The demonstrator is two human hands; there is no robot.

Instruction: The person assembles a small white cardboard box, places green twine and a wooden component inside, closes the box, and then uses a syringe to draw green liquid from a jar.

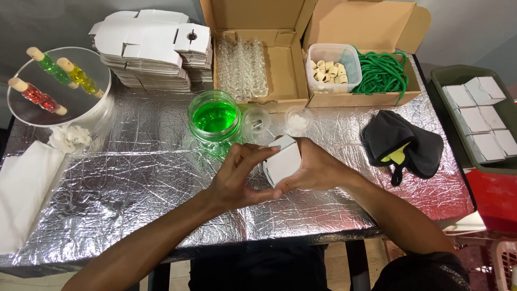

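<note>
Both hands meet over the middle of the foil-covered surface point(134, 178), closed around a small white box point(284, 161). The right hand point(318, 170) cups the box from behind and below, its grip wrapped on the far side. The left hand point(237, 175) pinches the near edge, with its fingertips point(269, 149) pressing at the top flap. The box is held tilted, just above the surface and not resting on it.

Just beyond the hands stands a glass jar point(214, 116) of green liquid. Beside it are two small clear cups point(256, 119), the right one point(298, 120) holding something white.

At the far edge a stack of flat white box blanks point(153, 51) lies on the left. Next to it an open carton point(285, 59) holds rows of clear vials point(242, 67). A second carton point(371, 97) holds a tub of beige corks point(328, 70) and a coil of green cord point(382, 73).

On the far left a round clear plate point(21, 110) carries three corked tubes: green point(51, 66), yellow point(81, 77) and red point(36, 96). A white cloth point(21, 188) lies below it.

On the right a black pouch point(401, 143) lies on the foil. Past the edge a dark green tray point(447, 78) holds finished white boxes point(482, 116).
</note>
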